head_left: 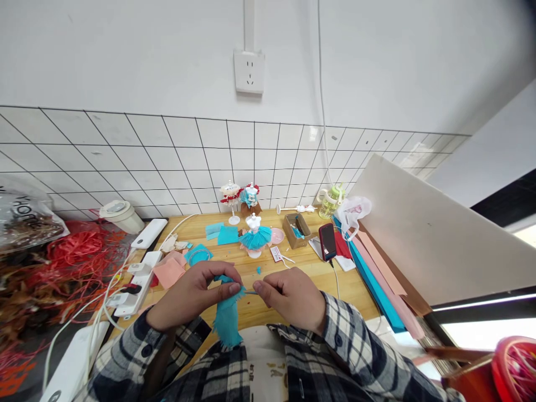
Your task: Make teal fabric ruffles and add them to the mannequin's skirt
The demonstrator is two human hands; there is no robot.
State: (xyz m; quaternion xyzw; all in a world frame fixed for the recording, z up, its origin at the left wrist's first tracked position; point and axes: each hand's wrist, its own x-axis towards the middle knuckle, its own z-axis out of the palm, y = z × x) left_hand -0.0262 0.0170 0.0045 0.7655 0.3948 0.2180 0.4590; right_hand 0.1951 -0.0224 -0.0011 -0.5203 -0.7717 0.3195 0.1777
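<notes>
My left hand (pixel 211 290) pinches the upper end of a turquoise strip with a fringed edge (pixel 228 321), which looks like paper or cloth. The strip hangs down toward my lap. My right hand (pixel 288 294) is closed on a thin grey tool (pixel 250 292), perhaps tweezers. Its tip reaches the strip's edge beside my left thumb, and most of it is hidden in my fingers. Just beyond both hands stands a small white dress form in a turquoise skirt (pixel 255 239). A turquoise scrap (pixel 258 270) lies on the wooden table (pixel 268 312).
Two more decorated dress forms (pixel 231 195) stand near the tiled wall. A cardboard box (pixel 297 230), a phone (pixel 327 242) on a cable and a green bottle (pixel 331 201) are at right. Power strips (pixel 138 285) with cables and red strands (pixel 90 251) lie left.
</notes>
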